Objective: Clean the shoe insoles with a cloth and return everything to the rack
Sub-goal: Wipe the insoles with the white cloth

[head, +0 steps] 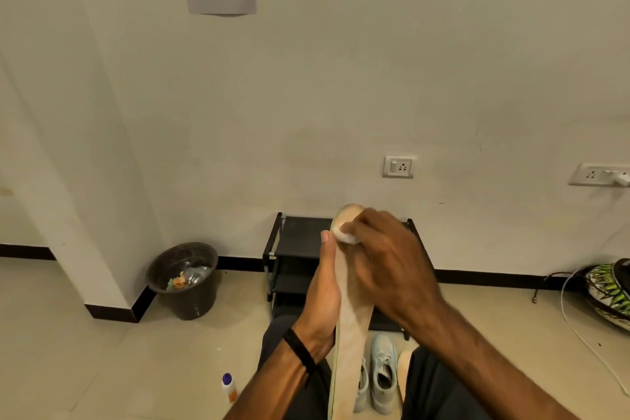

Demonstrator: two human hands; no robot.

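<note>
From the head camera, much of the long beige foam insole is covered: its far tip sits under the right hand, its near end runs off the bottom edge, and its back is hidden by the left hand. The small white cloth shows only as a wad peeking out beneath the right fingers. The black metal shoe rack against the far wall is half blocked by both hands; its shelves look dark and their contents cannot be made out. A pale grey-blue laced sneaker stands on the floor just near of the rack, with a second one and another beige insole beside it, both partly cut off by the person's dark-trousered legs.

Open tiled floor lies to the left, where a dark round waste bin stands by the wall corner and a small white bottle with a blue cap stands near the left knee.

The left hand holds the insole upright, thumb straight along its left edge. The right hand's fingers curl over the cloth, pressing it onto the insole's far tip.
</note>
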